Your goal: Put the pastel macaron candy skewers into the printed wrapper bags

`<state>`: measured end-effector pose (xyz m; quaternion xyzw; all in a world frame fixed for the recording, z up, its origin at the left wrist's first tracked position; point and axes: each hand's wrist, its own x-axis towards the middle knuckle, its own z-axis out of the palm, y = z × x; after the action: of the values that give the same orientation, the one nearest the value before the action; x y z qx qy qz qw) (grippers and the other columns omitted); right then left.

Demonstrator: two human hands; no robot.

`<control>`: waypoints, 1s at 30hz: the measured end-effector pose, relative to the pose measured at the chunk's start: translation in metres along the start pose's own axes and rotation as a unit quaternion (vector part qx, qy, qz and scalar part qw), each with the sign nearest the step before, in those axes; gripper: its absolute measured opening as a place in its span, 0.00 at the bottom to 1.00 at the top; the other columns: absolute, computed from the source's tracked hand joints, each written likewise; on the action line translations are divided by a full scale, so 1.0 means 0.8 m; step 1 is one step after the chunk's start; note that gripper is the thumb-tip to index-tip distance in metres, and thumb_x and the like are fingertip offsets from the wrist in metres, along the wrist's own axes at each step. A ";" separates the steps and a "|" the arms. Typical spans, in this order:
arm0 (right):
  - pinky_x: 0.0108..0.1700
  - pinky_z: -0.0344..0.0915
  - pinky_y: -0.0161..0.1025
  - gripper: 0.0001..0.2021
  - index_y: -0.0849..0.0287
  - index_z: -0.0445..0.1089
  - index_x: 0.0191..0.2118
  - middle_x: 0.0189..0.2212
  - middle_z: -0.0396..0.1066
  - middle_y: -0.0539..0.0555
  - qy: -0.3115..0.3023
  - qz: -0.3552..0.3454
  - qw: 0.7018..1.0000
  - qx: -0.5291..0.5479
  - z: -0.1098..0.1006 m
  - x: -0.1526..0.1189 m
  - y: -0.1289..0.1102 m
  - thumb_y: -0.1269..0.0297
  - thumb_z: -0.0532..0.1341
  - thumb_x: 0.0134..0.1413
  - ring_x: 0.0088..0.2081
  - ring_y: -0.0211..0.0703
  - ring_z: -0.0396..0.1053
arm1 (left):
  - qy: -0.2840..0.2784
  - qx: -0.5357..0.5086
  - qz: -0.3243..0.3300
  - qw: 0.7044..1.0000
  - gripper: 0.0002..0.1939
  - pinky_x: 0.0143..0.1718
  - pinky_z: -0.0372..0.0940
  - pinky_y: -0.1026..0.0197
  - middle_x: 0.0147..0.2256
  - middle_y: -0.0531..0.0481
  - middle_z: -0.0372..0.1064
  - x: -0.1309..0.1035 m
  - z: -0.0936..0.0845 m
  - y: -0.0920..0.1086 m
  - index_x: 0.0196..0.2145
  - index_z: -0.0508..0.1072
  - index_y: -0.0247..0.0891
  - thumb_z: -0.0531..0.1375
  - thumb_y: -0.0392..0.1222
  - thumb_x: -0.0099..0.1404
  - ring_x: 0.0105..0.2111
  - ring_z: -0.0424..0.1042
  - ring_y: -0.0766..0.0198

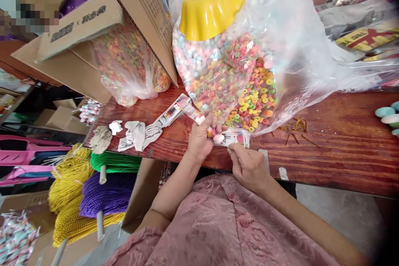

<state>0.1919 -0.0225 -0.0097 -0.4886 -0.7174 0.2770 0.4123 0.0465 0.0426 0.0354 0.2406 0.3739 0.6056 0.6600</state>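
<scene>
My left hand (pixel 202 138) is closed around a few small pink and white rounded pieces (pixel 218 138), at the front of the large clear plastic bag (pixel 299 70). Just right of it, my right hand (pixel 249 165) pinches the lower edge of a small printed clear packet (pixel 233 136), whose open end lies near the pieces. Colourful little rings (pixel 257 97) spill toward the bag's mouth, with pastel pink, white and blue balls (pixel 195 56) behind them. More flat printed packets (pixel 174 110) lie stacked left of my left hand, one reaching to my fingers.
An upturned yellow fluted bowl (pixel 212 4) rests on the bag. A cardboard box (pixel 149 20) on its side holds another bag of rings (pixel 124 62). Crumpled grey gloves (pixel 140 135) and gold twist ties (pixel 296 126) lie on the reddish wooden table (pixel 343 133). Below left are coloured cord bundles (pixel 106 191).
</scene>
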 end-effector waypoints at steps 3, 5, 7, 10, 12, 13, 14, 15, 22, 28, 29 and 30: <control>0.26 0.52 0.35 0.11 0.57 0.65 0.28 0.18 0.62 0.48 -0.040 0.087 0.987 0.128 0.004 0.004 -0.004 0.61 0.54 0.61 0.21 0.34 0.56 | -0.033 -0.036 -0.045 0.998 0.16 0.41 0.71 0.60 0.20 0.62 0.57 -0.007 0.004 -0.019 0.29 0.64 0.39 0.69 0.43 0.58 0.19 0.64 0.74; 0.23 0.50 0.34 0.13 0.57 0.63 0.26 0.15 0.57 0.45 -0.080 0.181 0.937 0.288 0.007 0.008 -0.008 0.57 0.55 0.59 0.18 0.33 0.52 | -0.049 -0.057 -0.078 0.994 0.17 0.43 0.71 0.58 0.21 0.61 0.57 -0.011 0.003 -0.027 0.27 0.63 0.38 0.68 0.44 0.60 0.20 0.64 0.73; 0.21 0.46 0.34 0.13 0.57 0.63 0.27 0.13 0.54 0.43 -0.105 0.250 0.864 0.425 0.010 0.013 -0.011 0.54 0.58 0.56 0.16 0.32 0.46 | -0.050 -0.077 -0.109 0.990 0.16 0.44 0.71 0.57 0.22 0.60 0.57 -0.013 0.001 -0.028 0.28 0.63 0.39 0.66 0.47 0.62 0.22 0.67 0.71; 0.20 0.42 0.33 0.12 0.57 0.65 0.30 0.12 0.52 0.41 -0.107 0.283 0.813 0.497 0.011 0.018 -0.011 0.53 0.60 0.52 0.15 0.30 0.43 | -0.048 -0.080 -0.130 0.987 0.14 0.45 0.71 0.54 0.26 0.56 0.65 -0.012 -0.004 -0.018 0.33 0.68 0.40 0.65 0.52 0.62 0.31 0.74 0.63; 0.21 0.43 0.33 0.13 0.58 0.65 0.28 0.13 0.54 0.42 -0.097 0.265 0.847 0.451 0.008 0.018 -0.007 0.54 0.59 0.55 0.16 0.31 0.45 | -0.048 -0.059 -0.105 0.991 0.17 0.44 0.71 0.53 0.31 0.52 0.71 -0.008 -0.007 -0.007 0.36 0.70 0.40 0.67 0.53 0.58 0.37 0.76 0.58; 0.21 0.45 0.33 0.13 0.58 0.64 0.27 0.13 0.55 0.43 -0.090 0.246 0.875 0.406 0.006 0.016 -0.004 0.55 0.58 0.57 0.17 0.31 0.48 | -0.044 -0.045 -0.079 0.995 0.19 0.43 0.71 0.53 0.33 0.51 0.73 -0.006 -0.008 -0.001 0.38 0.70 0.41 0.69 0.53 0.56 0.39 0.76 0.57; 0.22 0.47 0.33 0.14 0.58 0.63 0.26 0.14 0.56 0.44 -0.084 0.223 0.905 0.353 0.004 0.014 -0.002 0.56 0.57 0.58 0.18 0.31 0.50 | -0.035 -0.031 -0.047 0.998 0.20 0.43 0.71 0.54 0.34 0.51 0.74 -0.003 -0.009 0.004 0.40 0.70 0.41 0.70 0.51 0.54 0.39 0.77 0.58; 0.24 0.49 0.33 0.14 0.58 0.63 0.26 0.15 0.57 0.45 -0.078 0.196 0.931 0.296 0.003 0.012 0.000 0.57 0.56 0.60 0.19 0.31 0.52 | -0.022 -0.015 -0.014 1.000 0.22 0.43 0.71 0.56 0.34 0.53 0.74 -0.001 -0.008 0.007 0.42 0.70 0.42 0.71 0.48 0.53 0.38 0.77 0.60; 0.27 0.53 0.33 0.10 0.59 0.70 0.33 0.19 0.66 0.48 0.021 -0.040 0.997 -0.063 0.002 0.002 0.012 0.67 0.54 0.63 0.20 0.33 0.60 | 0.067 0.009 -0.099 0.993 0.13 0.37 0.73 0.58 0.21 0.60 0.65 0.013 -0.003 0.001 0.39 0.69 0.39 0.67 0.45 0.61 0.20 0.70 0.69; 0.28 0.50 0.36 0.11 0.60 0.69 0.28 0.19 0.69 0.51 0.063 -0.117 0.973 -0.191 -0.003 0.003 0.024 0.71 0.55 0.60 0.22 0.36 0.61 | 0.072 -0.066 -0.189 0.977 0.17 0.35 0.73 0.56 0.22 0.56 0.64 0.009 -0.011 0.002 0.35 0.68 0.39 0.54 0.56 0.71 0.21 0.70 0.66; 0.28 0.51 0.36 0.10 0.59 0.69 0.28 0.19 0.68 0.51 0.051 -0.096 0.980 -0.165 -0.002 0.003 0.021 0.70 0.55 0.60 0.21 0.35 0.61 | 0.068 -0.065 -0.179 0.979 0.18 0.36 0.73 0.56 0.21 0.57 0.64 0.006 -0.011 0.000 0.36 0.68 0.40 0.54 0.58 0.70 0.21 0.70 0.66; 0.28 0.51 0.35 0.10 0.59 0.69 0.29 0.19 0.68 0.50 0.030 -0.066 0.990 -0.119 -0.001 0.003 0.017 0.68 0.54 0.61 0.21 0.35 0.60 | 0.059 -0.060 -0.163 0.983 0.18 0.36 0.73 0.56 0.21 0.58 0.64 0.003 -0.009 -0.004 0.38 0.69 0.40 0.55 0.59 0.70 0.21 0.70 0.67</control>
<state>0.1983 -0.0152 -0.0192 -0.4941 -0.7633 0.1471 0.3894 0.0426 0.0432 0.0279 0.1007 0.4092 0.5246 0.7398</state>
